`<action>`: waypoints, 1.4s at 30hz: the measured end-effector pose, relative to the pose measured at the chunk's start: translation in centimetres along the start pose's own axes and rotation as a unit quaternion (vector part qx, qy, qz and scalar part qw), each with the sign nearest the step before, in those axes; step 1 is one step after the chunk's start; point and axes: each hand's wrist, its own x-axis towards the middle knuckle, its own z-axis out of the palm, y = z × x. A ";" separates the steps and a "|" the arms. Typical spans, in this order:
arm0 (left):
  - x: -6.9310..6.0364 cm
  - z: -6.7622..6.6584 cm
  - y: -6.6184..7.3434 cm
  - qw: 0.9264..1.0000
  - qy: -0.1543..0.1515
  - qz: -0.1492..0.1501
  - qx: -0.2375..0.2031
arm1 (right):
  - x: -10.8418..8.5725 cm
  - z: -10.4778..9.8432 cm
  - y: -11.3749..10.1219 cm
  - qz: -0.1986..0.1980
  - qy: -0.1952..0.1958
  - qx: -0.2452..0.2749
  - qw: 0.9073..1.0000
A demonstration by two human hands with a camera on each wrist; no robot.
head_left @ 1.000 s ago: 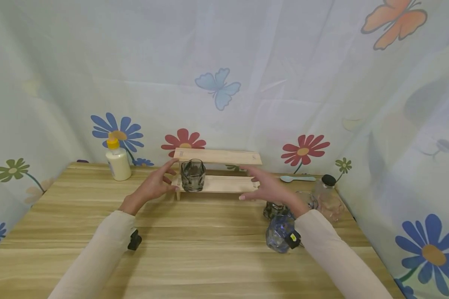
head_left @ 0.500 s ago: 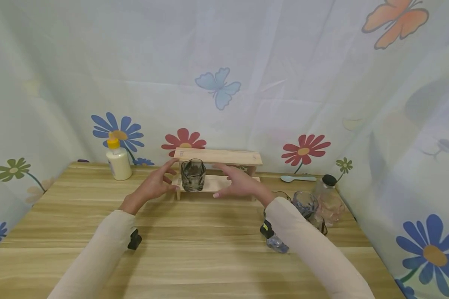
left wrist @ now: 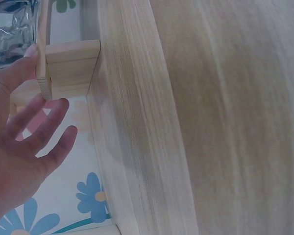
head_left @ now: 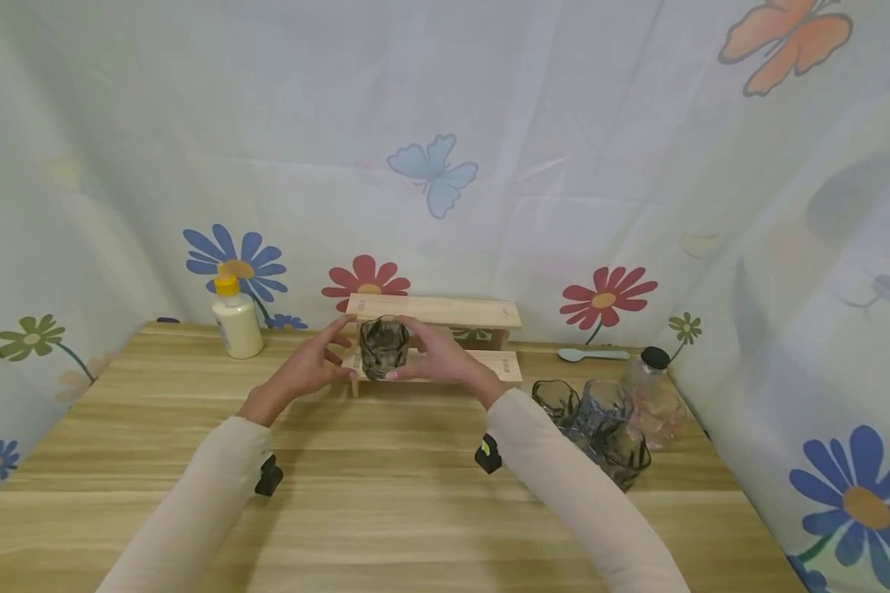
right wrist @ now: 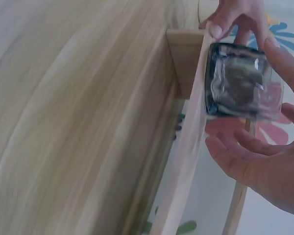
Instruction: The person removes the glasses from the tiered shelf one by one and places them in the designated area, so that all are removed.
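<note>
A dark grey faceted drinking glass [head_left: 383, 347] stands on the left end of the lower board of a two-tier wooden rack [head_left: 437, 310]. My left hand [head_left: 306, 369] holds the rack's left end; in the left wrist view its thumb lies on the lower board, with the fingers spread around the board's end. From the right, my right hand [head_left: 441, 354] reaches around the glass, index finger near the rim and thumb near the base. In the right wrist view a gap shows between the right hand's lower fingers and the glass [right wrist: 237, 81]. Whether a fingertip touches it is unclear.
To the right stand several faceted glasses, among them a dark one [head_left: 556, 399] and a bluish one [head_left: 606, 402], partly hidden by the right sleeve. Near them are a black-lidded bottle [head_left: 647, 375] and a pale blue spoon [head_left: 593, 355]. A yellow-topped pump bottle [head_left: 238, 328] stands back left.
My right hand has moved left along the rack from its right end to the glass, uncovering the glasses on the right. My left hand, the rack and the glass on it have stayed put.
</note>
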 end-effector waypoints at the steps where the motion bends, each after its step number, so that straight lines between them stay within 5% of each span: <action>1: 0.0 0.0 0.0 1.000 0.000 0.002 0.000 | 0.2 0.2 -0.1 -0.002 0.002 0.002 1.000; 24: 0.1 0.2 -0.4 1.000 0.006 0.021 0.010 | 2.7 2.9 -1.3 0.059 0.047 -0.028 0.997; 42: 0.1 0.1 -0.4 1.000 0.004 0.006 0.009 | 2.2 3.1 -1.2 0.064 0.084 -0.076 0.992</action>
